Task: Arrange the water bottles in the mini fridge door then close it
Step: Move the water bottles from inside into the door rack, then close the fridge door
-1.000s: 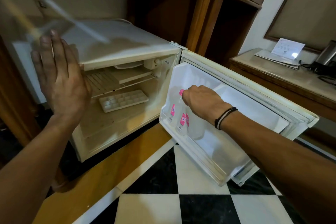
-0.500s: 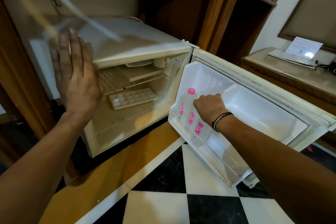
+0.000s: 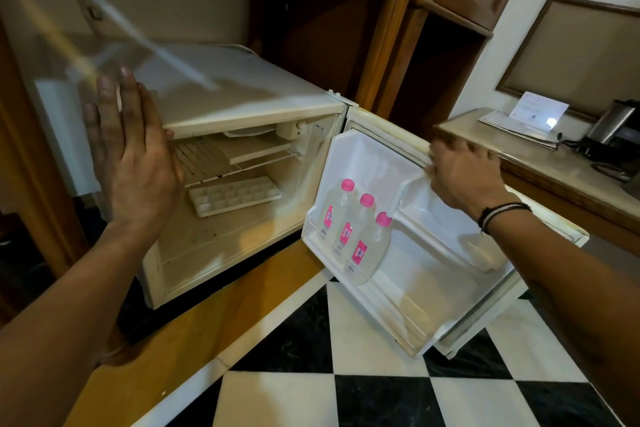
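Checkered floor (image 3: 381,392), fridge (image 3: 242,97) open mid-frame | three bottles (image 3: 349,232) upright in door (image 3: 433,270) shelf, lower centre | left hand (image 3: 131,156) flat, fingers (image 3: 107,97) straight and together, by fridge corner | right hand (image 3: 464,177) curled over door top | risk: hard swing topples bottles; left hand gets pinched

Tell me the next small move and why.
Probably swing the door shut with the right hand. All three bottles stand upright in the door, the right hand grips the door's top edge, and the door is wide open. The left hand lies flat at the side of the fridge, likely steadying it.
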{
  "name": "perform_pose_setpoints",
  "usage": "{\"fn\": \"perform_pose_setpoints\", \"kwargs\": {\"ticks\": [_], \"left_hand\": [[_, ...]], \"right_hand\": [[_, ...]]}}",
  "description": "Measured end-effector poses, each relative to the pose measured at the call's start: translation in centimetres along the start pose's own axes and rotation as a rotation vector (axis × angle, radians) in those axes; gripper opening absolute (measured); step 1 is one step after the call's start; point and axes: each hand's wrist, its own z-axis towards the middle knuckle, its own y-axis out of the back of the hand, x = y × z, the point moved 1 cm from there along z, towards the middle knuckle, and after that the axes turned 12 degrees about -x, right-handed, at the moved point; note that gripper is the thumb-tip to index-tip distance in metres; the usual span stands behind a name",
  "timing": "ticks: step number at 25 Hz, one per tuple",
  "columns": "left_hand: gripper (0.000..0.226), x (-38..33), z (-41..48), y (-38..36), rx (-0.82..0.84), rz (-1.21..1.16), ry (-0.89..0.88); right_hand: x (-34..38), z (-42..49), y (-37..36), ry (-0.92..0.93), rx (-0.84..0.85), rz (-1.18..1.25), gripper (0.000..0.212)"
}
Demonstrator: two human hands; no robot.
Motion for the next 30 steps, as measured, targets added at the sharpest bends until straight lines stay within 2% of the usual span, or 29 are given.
{"fn": "perform_pose_setpoints", "kwargs": {"ticks": [2, 6, 14, 19, 21, 23, 26, 30], "left_hand": [[0.068, -0.2, 0.2, 0.4, -0.015, 0.022, -0.022], [0.066, -1.1, 0.3, 1.6, 0.021, 0.054, -0.024], [0.065, -1.6, 1.6, 4.5, 0.102, 0.061, -0.095], [0.064, -1.7, 2.8, 5.9, 0.18, 0.012, -0.147], [0.064, -1.9, 3.5, 6.7, 0.235, -0.002, -0.132], [0.061, -2.0, 4.4, 7.6, 0.279, -0.006, -0.158], [0.045, -2.3, 6.6, 8.5, 0.472, 0.024, -0.179], [0.046, -2.8, 10.4, 9.1, 0.838, -0.103, 0.127]], "right_hand": [[-0.9, -1.0, -0.2, 0.019, 0.173, -0.042, 0.052], [0.0, -1.7, 1.4, 0.088, 0.158, -0.075, 0.05], [4.8, -2.0, 6.0, 0.205, 0.264, -0.075, 0.047], [9.3, -2.1, 8.5, 0.359, 0.23, 0.0, 0.038], [11.4, -2.4, 8.7, 0.402, 0.18, 0.078, 0.044], [13.3, -2.6, 8.3, 0.457, 0.053, 0.173, 0.054], [15.9, -2.1, 7.3, 0.513, -0.056, 0.342, 0.064], [20.2, -0.8, 4.7, 0.501, -0.139, 0.477, 0.059]]}}
